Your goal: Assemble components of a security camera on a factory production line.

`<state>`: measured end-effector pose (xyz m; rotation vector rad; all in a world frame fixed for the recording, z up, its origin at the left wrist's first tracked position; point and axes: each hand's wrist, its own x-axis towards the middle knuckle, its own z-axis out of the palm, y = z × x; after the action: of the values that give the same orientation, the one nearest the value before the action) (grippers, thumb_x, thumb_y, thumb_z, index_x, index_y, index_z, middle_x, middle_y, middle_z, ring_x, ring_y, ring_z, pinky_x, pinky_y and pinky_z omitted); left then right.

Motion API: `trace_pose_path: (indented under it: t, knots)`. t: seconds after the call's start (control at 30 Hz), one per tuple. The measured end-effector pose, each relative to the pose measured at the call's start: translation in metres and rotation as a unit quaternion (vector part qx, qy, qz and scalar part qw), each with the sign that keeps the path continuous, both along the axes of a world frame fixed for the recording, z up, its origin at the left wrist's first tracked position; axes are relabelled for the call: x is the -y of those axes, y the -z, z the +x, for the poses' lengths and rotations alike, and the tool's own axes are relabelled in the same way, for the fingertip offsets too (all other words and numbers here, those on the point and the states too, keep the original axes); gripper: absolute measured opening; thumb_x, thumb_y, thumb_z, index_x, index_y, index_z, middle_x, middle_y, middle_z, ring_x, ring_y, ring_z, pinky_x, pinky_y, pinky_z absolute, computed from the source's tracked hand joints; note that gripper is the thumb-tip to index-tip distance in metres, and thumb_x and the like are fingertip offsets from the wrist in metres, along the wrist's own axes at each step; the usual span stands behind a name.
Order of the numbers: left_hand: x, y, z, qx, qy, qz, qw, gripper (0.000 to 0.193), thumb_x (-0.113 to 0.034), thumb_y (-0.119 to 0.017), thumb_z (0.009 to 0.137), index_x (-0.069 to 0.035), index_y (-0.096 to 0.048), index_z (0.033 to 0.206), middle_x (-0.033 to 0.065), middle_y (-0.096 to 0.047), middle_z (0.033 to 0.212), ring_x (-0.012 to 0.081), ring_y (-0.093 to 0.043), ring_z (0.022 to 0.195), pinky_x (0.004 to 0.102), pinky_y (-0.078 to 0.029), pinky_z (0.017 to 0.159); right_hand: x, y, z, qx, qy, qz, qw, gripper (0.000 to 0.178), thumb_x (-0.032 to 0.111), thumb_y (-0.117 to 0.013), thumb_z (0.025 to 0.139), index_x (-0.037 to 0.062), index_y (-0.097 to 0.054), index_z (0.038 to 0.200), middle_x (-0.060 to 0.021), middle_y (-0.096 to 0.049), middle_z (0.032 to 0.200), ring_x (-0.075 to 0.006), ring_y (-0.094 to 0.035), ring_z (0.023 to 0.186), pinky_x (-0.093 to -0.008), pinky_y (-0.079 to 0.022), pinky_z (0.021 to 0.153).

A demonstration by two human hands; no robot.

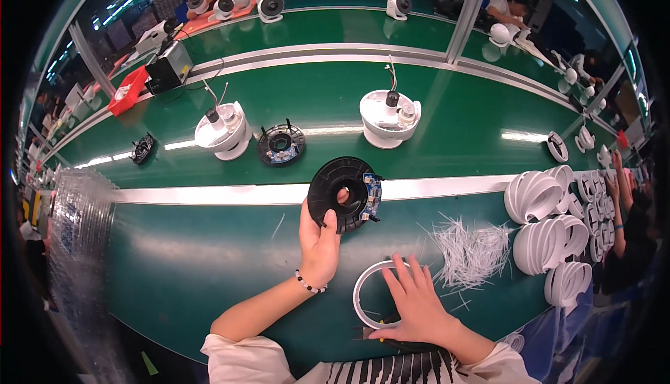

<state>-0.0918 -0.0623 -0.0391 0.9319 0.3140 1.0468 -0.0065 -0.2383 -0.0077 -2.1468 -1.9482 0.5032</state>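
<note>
My left hand [321,244] grips a round black plastic housing [326,187] by its lower left rim, tilted up above the bench. A blue circuit board [372,197] sits on the housing's right side. One fingertip shows through its centre hole. My right hand [422,307] is spread over a white ring [357,299] near the bench's front edge, its fingers stretched across the ring's right side. Whether the hand bears any of the ring's weight I cannot tell. Something dark, mostly hidden, lies under that hand.
Thin white strips [471,251] lie heaped right of the ring, beside stacked white rings [534,198]. Beyond the white rail stand two white bases with wires [227,133], [389,120] and another black housing [281,145]. Clear plastic trays [82,230] are piled left. People work across the line.
</note>
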Motion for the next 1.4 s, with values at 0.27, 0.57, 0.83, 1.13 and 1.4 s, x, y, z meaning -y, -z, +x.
trace_pose_path:
  t: [0.27, 0.57, 0.83, 1.13, 1.4]
  knots:
    - [0.001, -0.007, -0.001, -0.003, 0.017, -0.012, 1.000, 0.040, 0.001, -0.038, 0.086, -0.001, -0.028, 0.124, 0.0089, -0.042, 0.119, 0.0154, -0.044, 0.107, 0.0308, -0.037, 0.091, -0.005, -0.012, 0.010, -0.147, 0.031, 0.057, 0.987, 0.111, 0.040, -0.078, 0.047, -0.0039, -0.017, 0.129, -0.0252, -0.022, 0.130, -0.0413, -0.023, 0.119, -0.0484, -0.022, 0.097]
    - [0.006, -0.007, -0.003, -0.054, 0.094, -0.157, 0.982, 0.037, 0.001, -0.040, 0.085, -0.004, -0.032, 0.121, 0.0088, -0.044, 0.118, 0.0199, -0.046, 0.107, 0.0374, -0.040, 0.090, -0.007, -0.043, 0.032, -0.063, -0.081, 0.152, 0.983, 0.096, 0.031, -0.076, 0.048, 0.0116, -0.028, 0.129, -0.0184, -0.020, 0.134, -0.0420, -0.017, 0.123, -0.0610, -0.014, 0.094]
    - [-0.022, -0.007, -0.008, -0.005, 0.038, -0.128, 0.991, 0.038, 0.002, -0.040, 0.085, -0.006, -0.033, 0.122, 0.0075, -0.044, 0.119, 0.0202, -0.045, 0.108, 0.0377, -0.039, 0.091, -0.040, -0.020, 0.018, -0.006, -0.400, -0.035, 0.916, 0.079, 0.025, -0.075, 0.047, 0.0107, -0.042, 0.117, -0.0167, -0.019, 0.134, -0.0363, -0.016, 0.125, -0.0644, -0.016, 0.092]
    - [-0.037, -0.014, -0.019, 0.015, 0.024, -0.147, 0.989, 0.037, 0.004, -0.036, 0.086, -0.006, -0.032, 0.121, 0.0092, -0.044, 0.118, 0.0203, -0.046, 0.107, 0.0379, -0.039, 0.091, -0.062, -0.019, 0.004, 0.121, -0.492, -0.074, 0.859, 0.021, 0.019, -0.065, 0.057, 0.0072, -0.065, 0.074, -0.0141, -0.024, 0.135, -0.0361, -0.014, 0.127, -0.0629, -0.010, 0.096]
    - [-0.038, -0.021, -0.020, 0.064, -0.003, -0.157, 0.986, 0.037, 0.005, -0.035, 0.086, -0.004, -0.032, 0.121, 0.0094, -0.045, 0.117, 0.0190, -0.046, 0.108, 0.0357, -0.035, 0.095, -0.039, 0.026, -0.028, 0.027, -0.298, 0.124, 0.946, 0.025, 0.029, -0.064, 0.066, 0.0053, -0.058, 0.063, -0.0108, -0.044, 0.119, -0.0315, -0.035, 0.116, -0.0580, -0.022, 0.092]
